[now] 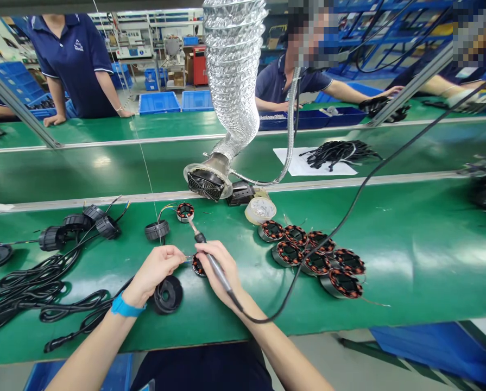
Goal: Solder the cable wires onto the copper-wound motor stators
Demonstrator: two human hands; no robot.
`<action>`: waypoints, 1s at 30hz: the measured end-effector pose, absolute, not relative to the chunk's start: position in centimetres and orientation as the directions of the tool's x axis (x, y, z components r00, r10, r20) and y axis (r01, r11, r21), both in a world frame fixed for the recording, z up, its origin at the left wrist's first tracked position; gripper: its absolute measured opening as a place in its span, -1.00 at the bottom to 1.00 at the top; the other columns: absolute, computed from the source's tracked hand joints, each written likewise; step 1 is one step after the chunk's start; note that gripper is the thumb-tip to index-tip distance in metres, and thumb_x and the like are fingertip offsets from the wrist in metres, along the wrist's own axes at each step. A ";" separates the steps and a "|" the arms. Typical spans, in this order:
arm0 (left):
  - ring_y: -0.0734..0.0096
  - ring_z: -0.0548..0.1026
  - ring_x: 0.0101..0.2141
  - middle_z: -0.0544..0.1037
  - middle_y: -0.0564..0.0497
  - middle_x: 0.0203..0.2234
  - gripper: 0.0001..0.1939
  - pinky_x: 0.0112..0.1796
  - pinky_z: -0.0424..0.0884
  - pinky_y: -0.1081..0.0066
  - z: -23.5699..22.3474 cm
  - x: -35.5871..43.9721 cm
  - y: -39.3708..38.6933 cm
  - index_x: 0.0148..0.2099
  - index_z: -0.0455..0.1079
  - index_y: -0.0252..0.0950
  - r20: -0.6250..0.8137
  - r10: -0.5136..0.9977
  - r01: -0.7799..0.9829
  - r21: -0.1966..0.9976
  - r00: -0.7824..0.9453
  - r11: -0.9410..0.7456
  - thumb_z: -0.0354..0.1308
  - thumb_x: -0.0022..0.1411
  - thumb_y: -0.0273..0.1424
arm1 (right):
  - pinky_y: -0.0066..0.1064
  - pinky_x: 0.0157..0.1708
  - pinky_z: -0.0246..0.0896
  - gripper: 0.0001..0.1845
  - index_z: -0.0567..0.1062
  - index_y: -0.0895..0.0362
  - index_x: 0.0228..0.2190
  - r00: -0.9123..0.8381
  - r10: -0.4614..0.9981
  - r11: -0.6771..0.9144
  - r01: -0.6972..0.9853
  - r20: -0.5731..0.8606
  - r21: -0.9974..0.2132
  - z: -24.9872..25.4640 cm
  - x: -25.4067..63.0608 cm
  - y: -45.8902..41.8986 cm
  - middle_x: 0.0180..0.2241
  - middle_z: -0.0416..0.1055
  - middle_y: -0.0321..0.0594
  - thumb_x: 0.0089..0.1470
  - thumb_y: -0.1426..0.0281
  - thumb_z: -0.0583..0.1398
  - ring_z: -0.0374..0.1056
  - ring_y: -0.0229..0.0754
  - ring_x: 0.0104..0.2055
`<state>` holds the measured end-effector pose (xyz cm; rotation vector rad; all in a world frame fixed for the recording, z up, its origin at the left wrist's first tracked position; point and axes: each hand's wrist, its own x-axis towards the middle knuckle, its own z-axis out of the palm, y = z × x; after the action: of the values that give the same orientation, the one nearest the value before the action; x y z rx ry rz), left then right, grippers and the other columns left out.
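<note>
My right hand [222, 266] holds a soldering iron [218, 271], its tip pointing away from me towards a stator [184, 212] with coloured leads. The fingers of that hand also reach a thin wire beside a second copper-wound stator [199, 265], which they partly cover. My left hand [161, 266], with a blue band at the wrist, is closed in a pinch on the thin wire [188, 259] at this stator. Below the left hand lies a round black plastic cover [168, 295]; another black housing [157, 231] stands just beyond it.
Several wound stators [316, 262] sit to the right. Black cables [35, 293] and black housings [77, 222] lie left. A fume duct [234, 81] hangs ahead, near a whitish round container [260, 209]. The iron's cord [344, 214] crosses the right side. Other people work across the bench.
</note>
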<state>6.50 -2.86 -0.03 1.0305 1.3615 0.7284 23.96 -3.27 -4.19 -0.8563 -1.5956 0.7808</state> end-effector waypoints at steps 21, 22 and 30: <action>0.54 0.20 -0.55 0.31 0.12 -0.54 -0.58 -0.49 0.14 0.47 -0.2 5.1 -3.3 -0.27 0.33 -0.36 -0.387 0.852 0.264 0.915 0.352 0.306 0.16 0.17 -0.05 | -0.41 -0.17 0.41 -0.61 0.36 0.02 0.03 -0.234 0.798 0.599 0.195 0.556 -0.777 -3.9 23.2 -3.6 -0.13 0.24 -0.17 0.22 0.59 0.09 0.42 -0.29 -0.26; 0.55 0.18 -0.56 0.29 0.13 -0.55 -0.57 -0.51 0.11 0.48 -0.3 5.1 -3.3 -0.28 0.32 -0.36 -0.396 0.842 0.252 0.913 0.367 0.319 0.17 0.17 -0.04 | -0.41 -0.17 0.41 -0.61 0.36 0.02 0.03 -0.231 0.803 0.592 0.196 0.549 -0.782 -4.0 23.2 -3.8 -0.12 0.24 -0.17 0.22 0.60 0.09 0.42 -0.30 -0.27; 0.59 0.03 -0.56 0.17 0.17 -0.54 -0.55 -0.55 -0.02 0.50 -0.3 5.4 -3.4 -0.31 0.30 -0.34 -0.436 0.772 0.200 0.900 0.463 0.388 0.21 0.16 -0.01 | -0.43 -0.14 0.38 -0.64 0.39 0.04 0.02 -0.277 0.811 0.577 0.239 0.515 -0.781 -3.7 23.7 -4.2 -0.13 0.28 -0.16 0.22 0.54 0.09 0.39 -0.26 -0.22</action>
<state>5.37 -3.39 -0.33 1.1484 1.0630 0.4679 23.74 -4.18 -3.73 -0.8595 -1.8078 0.7156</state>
